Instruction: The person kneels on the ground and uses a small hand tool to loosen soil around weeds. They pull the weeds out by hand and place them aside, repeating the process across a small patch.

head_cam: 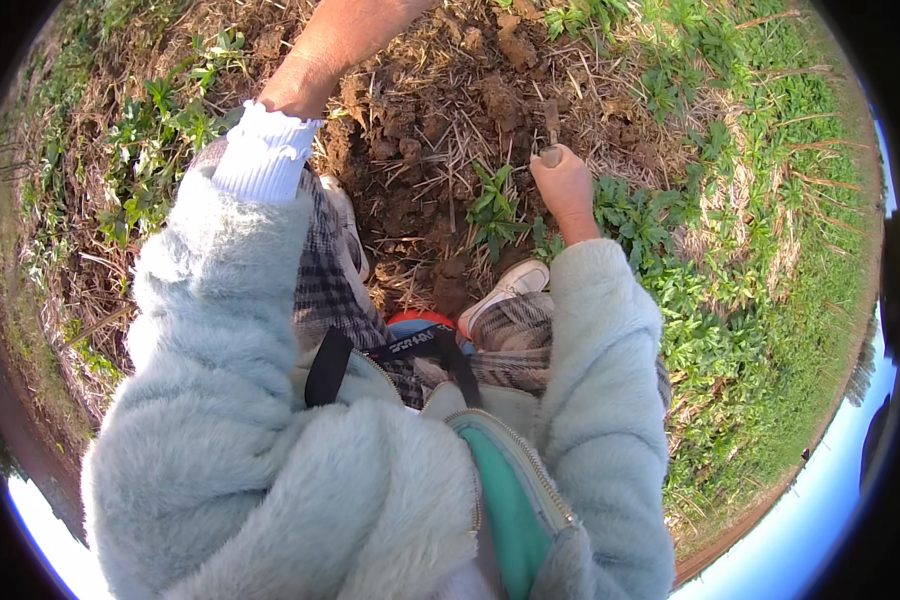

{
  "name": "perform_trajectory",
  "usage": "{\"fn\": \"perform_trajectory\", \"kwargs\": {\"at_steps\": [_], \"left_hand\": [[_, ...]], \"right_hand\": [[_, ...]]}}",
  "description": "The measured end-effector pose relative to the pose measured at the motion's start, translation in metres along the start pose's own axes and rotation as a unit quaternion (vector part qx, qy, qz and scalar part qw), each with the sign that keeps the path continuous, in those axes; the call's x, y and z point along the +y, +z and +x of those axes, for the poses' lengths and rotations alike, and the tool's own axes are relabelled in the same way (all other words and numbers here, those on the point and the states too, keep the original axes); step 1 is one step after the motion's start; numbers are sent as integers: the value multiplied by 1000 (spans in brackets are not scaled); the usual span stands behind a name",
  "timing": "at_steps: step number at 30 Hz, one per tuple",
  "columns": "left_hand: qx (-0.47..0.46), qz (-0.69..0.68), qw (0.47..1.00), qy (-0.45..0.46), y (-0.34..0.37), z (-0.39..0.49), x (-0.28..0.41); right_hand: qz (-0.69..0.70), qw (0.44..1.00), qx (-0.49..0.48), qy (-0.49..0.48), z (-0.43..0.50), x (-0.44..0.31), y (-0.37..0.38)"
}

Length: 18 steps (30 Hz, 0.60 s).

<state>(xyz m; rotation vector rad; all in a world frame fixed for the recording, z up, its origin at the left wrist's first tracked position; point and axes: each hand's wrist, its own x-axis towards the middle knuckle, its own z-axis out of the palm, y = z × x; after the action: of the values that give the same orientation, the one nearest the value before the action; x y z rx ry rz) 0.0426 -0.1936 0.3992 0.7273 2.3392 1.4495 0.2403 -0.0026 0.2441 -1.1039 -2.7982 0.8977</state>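
Note:
My right hand (563, 185) is closed around the handle (551, 156) of a hand tool. From my fist, a narrow brown tool shaft (552, 120) points away towards the dug soil; soil and straw make its working end hard to tell. Broken clods of brown earth (499, 105) mixed with dry straw lie in front of me. A leafy green plant (493, 206) grows just left of my right hand. My left forearm (307, 71) reaches past the frame's top edge, so my left hand is out of view.
My light shoes (521, 279) stand either side of the loose soil. Between my legs shows a red and blue object (420, 321), partly hidden by a black strap (412, 343). Dense green weeds (750, 315) spread on the right, with more leafy plants (146, 157) on the left.

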Motion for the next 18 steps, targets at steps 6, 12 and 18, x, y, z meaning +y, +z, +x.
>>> {"fn": "perform_trajectory", "kwargs": {"at_steps": [6, 12, 18], "left_hand": [[-2, 15, 1000, 15, 0, -2, 3], [-87, 51, 995, -8, 32, 14, -29], [-129, 195, 970, -72, 103, 28, -104]], "right_hand": [[159, 966, -183, 93, -9, -3, -74], [400, 883, -179, 168, 6, -4, -56], [471, 850, -102, 211, 27, 29, -53]]}}
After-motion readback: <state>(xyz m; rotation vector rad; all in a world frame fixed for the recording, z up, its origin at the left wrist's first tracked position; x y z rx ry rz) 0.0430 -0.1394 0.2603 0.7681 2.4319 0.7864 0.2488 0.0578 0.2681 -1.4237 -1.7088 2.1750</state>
